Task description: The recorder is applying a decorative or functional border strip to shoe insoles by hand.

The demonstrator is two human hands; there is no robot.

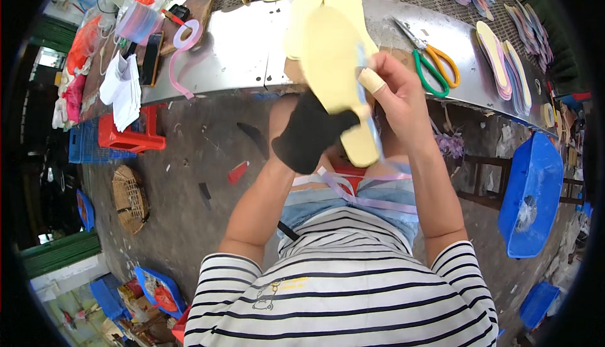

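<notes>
A pale yellow shoe insole (333, 63) hangs tilted over my lap, its wide end up at the bench edge. My left hand (310, 134), in a black fingerless glove, is closed round its narrower lower part. At the insole's right edge my right hand (400, 92) is closed in a pinch, with a tan wrap on the thumb. A blurred bluish strip (374, 126) shows along that edge; I cannot tell whether it is tape or another layer. Lilac ribbon (384, 204) lies across my lap. More yellow insoles (296, 28) sit on the bench behind.
Scissors (433, 63) with green and orange handles lie on the metal-edged bench (246, 38). Left of them are a pink tape roll (187, 34), a phone (151, 59) and white papers (123, 85). Insole stacks (495, 60) stand right. A red stool (131, 129) and blue tub (532, 196) flank me.
</notes>
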